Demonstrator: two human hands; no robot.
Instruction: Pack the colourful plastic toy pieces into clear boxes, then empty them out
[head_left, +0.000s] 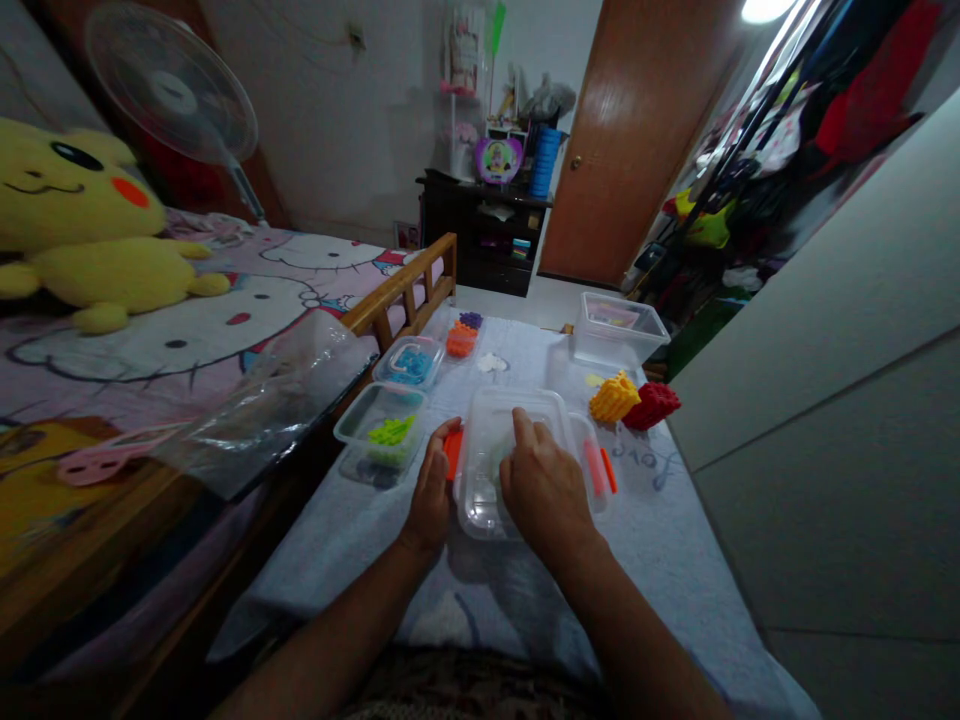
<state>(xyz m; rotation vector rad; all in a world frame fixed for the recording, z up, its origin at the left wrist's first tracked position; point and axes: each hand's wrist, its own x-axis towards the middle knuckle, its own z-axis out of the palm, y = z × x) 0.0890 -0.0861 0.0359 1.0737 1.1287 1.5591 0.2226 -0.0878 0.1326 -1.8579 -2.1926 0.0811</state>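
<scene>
A clear plastic container (480, 495) with a translucent lid (536, 403) is in front of me on the cloth-covered table. At its left side, the fingers of my left hand (430, 495) rest against an orange latch (453, 452), holding that side. My right hand (551, 490) lies on top of the lid, index finger stretched out and the other fingers partly bent. Beyond the lid's right edge show a red-orange strip (595, 466) and an orange strip (608, 470); which piece they belong to I cannot tell. The container's contents are mostly hidden.
Left of it are tubs with yellow-green pieces (391, 432) and blue pieces (411, 366), and orange pieces (461, 340) behind. Yellow (615, 398) and red bundles (652, 406) lie right, near an open clear bin (621, 345). A wooden bed rail (420, 280) borders the left.
</scene>
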